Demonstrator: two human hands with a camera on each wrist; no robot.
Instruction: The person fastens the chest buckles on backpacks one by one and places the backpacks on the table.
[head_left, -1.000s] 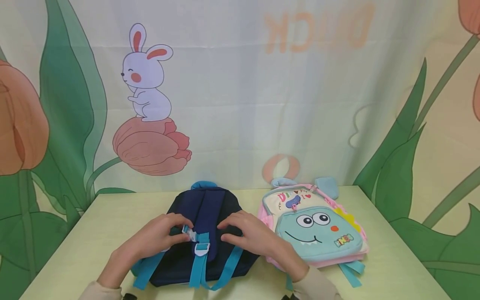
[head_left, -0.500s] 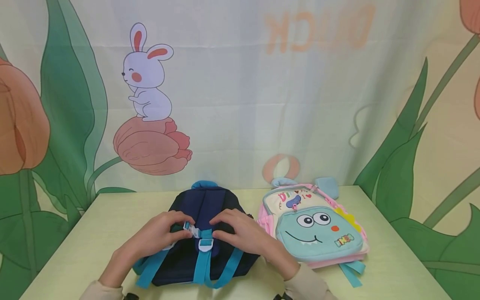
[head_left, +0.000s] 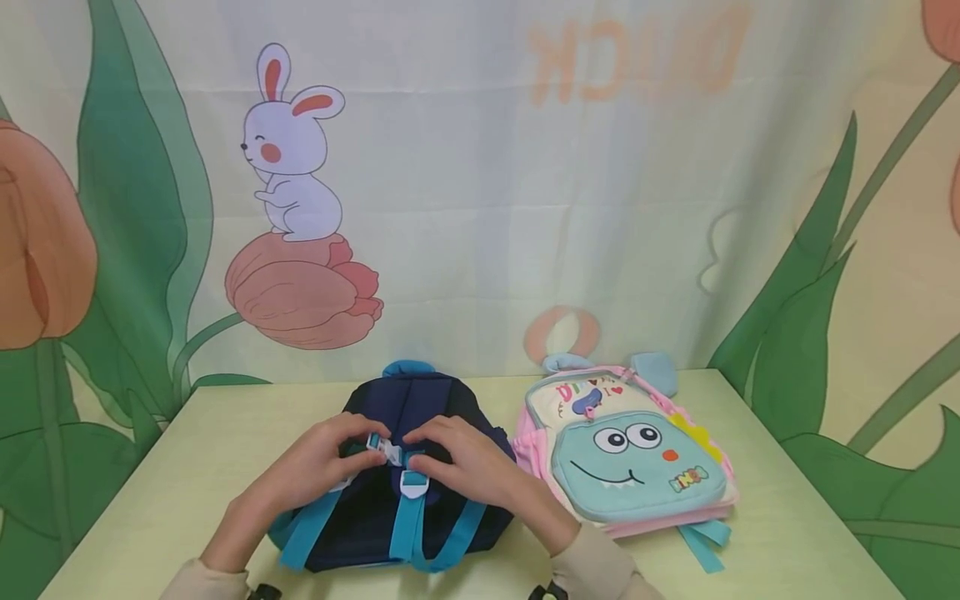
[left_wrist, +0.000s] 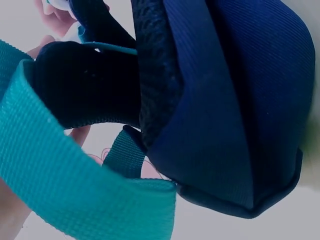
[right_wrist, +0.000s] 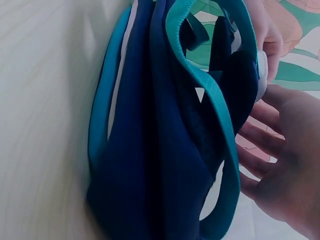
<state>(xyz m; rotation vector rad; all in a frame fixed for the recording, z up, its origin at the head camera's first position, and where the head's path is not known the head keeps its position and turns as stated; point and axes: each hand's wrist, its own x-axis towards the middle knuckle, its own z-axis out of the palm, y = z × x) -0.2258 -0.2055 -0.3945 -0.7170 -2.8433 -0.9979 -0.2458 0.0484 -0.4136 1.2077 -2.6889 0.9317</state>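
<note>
Over a navy backpack point(head_left: 420, 400), left-hand grip point(head_left: 318, 458) pinching a white buckle point(head_left: 392, 453), right-hand grip point(head_left: 474, 463) pinching blue strap point(head_left: 403, 525).

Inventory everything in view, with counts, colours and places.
Navy backpack: 1, dark blue, left
Cartoon backpack: 1, cream, pink and light blue, right
Webbing straps: several, turquoise, on both backpacks
Clip buckle: 1, whitish, on navy backpack
Strap adjusters: at least 1, white, below the clip buckle
Table: 1, pale yellow, beneath
Printed curtain: 1, whitish, green and orange, behind
Left hand: 1, pinching the clip buckle
Right hand: 1, beside the clip buckle
Sleeves: 2, beige, bottom
Wrist gear: 2, black, bottom
</note>
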